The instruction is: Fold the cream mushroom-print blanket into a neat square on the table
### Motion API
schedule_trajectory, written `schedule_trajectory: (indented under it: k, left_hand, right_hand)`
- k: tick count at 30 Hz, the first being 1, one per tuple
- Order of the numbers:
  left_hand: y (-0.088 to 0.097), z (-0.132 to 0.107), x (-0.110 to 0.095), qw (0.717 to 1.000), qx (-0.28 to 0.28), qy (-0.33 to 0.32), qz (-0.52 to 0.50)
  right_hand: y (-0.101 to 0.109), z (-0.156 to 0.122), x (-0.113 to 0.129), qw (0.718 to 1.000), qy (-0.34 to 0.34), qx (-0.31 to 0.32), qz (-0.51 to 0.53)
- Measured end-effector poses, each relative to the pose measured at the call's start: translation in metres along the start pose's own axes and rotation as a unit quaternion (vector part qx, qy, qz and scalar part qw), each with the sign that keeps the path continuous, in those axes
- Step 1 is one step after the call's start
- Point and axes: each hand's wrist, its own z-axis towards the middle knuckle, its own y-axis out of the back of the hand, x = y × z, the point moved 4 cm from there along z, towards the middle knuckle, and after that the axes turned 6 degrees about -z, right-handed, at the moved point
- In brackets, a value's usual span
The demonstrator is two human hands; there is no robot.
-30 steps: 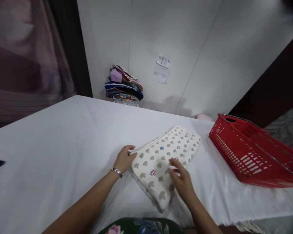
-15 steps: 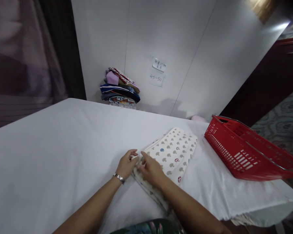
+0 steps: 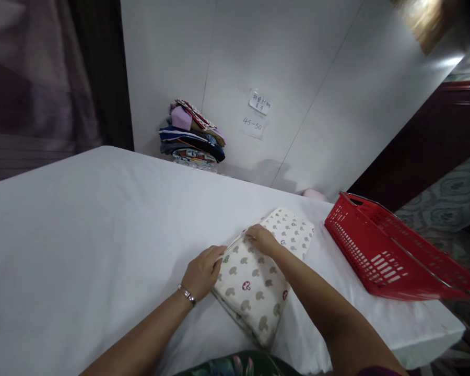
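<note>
A cream garment or cloth [image 3: 254,282], printed with grey-brown mushroom shapes and a few red, blue and green ones, lies folded in layers on the white-covered table [image 3: 113,245]. My left hand [image 3: 203,272] is closed on its left edge, thumb toward me, with a silver bracelet at the wrist. Farther up the same edge, my right hand [image 3: 263,240] grips the cloth with bent fingers; its fingertips are partly hidden at the fold. My right forearm passes over the cloth's right side.
A red plastic basket [image 3: 379,261] with a metal handle stands at the table's right end. Against the wall is a stack of folded clothes [image 3: 191,138]. Two paper notes [image 3: 254,126] are stuck on the wall, and something pink [image 3: 314,194] shows behind the table's far edge.
My right hand has moved away from my left, up along the cloth's edge. A fold now lies flat over the near part, and my left hand has closed on the edge.
</note>
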Motion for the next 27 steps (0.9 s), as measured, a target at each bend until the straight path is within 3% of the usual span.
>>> schedule_trajectory:
  k: [7,14,27]
  left_hand:
    - [0.001,0.000,-0.001,1.000,0.004,-0.015,0.000]
    - [0.001,0.001,0.000,0.999,0.032,0.008,-0.005]
    - [0.001,0.002,0.001,0.998,0.033,0.030,-0.033]
  right_hand:
    - [-0.007,0.010,-0.006,0.998,0.052,0.024,-0.020]
    - [-0.006,0.014,-0.009,0.997,0.057,0.045,-0.021]
    - [0.000,0.026,-0.009,0.996,0.062,0.051,0.036]
